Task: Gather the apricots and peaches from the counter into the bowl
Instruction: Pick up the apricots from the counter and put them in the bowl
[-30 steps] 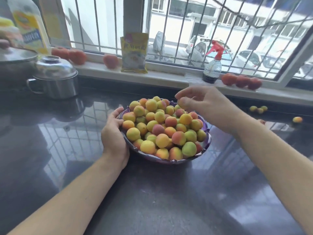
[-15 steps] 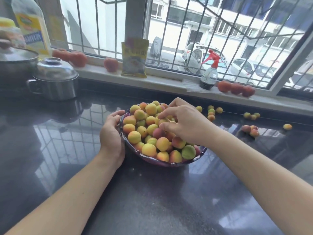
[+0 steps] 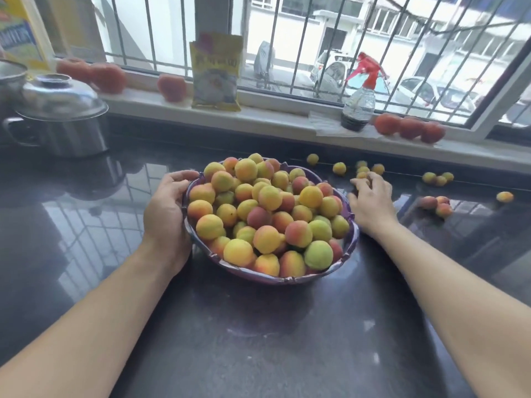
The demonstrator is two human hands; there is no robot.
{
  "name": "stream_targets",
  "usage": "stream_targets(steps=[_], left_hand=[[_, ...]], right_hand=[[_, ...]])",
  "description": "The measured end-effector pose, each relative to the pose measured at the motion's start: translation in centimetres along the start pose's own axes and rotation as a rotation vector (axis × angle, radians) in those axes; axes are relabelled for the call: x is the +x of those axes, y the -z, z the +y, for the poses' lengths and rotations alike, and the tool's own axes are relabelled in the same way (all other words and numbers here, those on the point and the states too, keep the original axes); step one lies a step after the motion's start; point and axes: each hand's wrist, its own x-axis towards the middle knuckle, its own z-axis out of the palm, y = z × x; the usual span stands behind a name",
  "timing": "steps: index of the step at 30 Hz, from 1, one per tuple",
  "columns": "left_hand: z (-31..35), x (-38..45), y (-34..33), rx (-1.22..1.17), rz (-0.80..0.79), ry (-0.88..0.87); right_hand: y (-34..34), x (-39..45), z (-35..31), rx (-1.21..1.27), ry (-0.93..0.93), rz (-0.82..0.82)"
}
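A home kitchen: dark stone counter (image 3: 258, 340), lidded steel pot (image 3: 61, 119), barred street window (image 3: 301, 44).
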Motion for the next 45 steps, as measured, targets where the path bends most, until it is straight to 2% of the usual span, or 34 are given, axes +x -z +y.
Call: stream_targets(steps=[2, 5, 10, 15, 21, 25, 27, 31, 33, 35, 37, 40, 42, 45], left_hand=[[0.0, 0.0, -0.1, -0.015, -0.012, -0.004], [-0.1, 0.0, -0.2, -0.025, -0.019, -0.003], [-0.1, -0.2, -0.2, -0.049, -0.040, -0.012], [0.3, -0.5, -0.3, -0.084, -0.043, 0.003], [0.2, -0.4, -0.2, -0.060, -0.016, 0.002], [0.1, -0.2, -0.2, -0.023, 0.008, -0.020], [-0.1, -0.1, -0.2, -0.003, 0.016, -0.028], [-0.1, 0.3, -0.2, -0.023, 0.018, -0.018], [0.1, 0.3, -0.4, -0.037, 0.022, -0.005], [0.3, -0.1, -0.5, -0.026, 0.037, -0.004], [0.4, -0.6, -0.6, -0.001, 0.039, -0.016], [0.5, -1.1, -0.2, 0.008, 0.034, -0.017], [0.6, -1.0, 0.0, 0.001, 0.032, -0.010], [0.8, -1.1, 0.1, 0.003, 0.021, -0.013]], right_hand=[[-0.3, 1.0, 0.0, -0.028, 0.023, 0.029], [-0.7, 2.3, -0.2, -0.082, 0.077, -0.014], [-0.9, 2.3, 0.1, -0.045, -0.027, 0.039], [-1.0, 2.2, 0.2, -0.015, -0.042, 0.081], [-0.6, 2.4, 0.7, 0.012, -0.042, 0.222], [-0.5, 1.9, 0.5, 0.068, 0.064, 0.322], [-0.3, 1.7, 0.7, 0.160, 0.078, 0.285], [3.4, 0.5, -1.3, 0.560, -0.053, 0.225], [6.9, -1.2, -4.3, 0.787, 0.005, 0.131], [10.7, -4.2, -8.3, 0.873, 0.168, 0.003], [13.3, -7.2, -12.2, 0.720, 0.410, -0.122], [13.9, -10.5, -16.9, 0.274, 0.718, -0.261], [12.5, -11.3, -18.7, 0.048, 0.829, -0.332], [10.6, -11.5, -19.8, -0.115, 0.928, -0.329]])
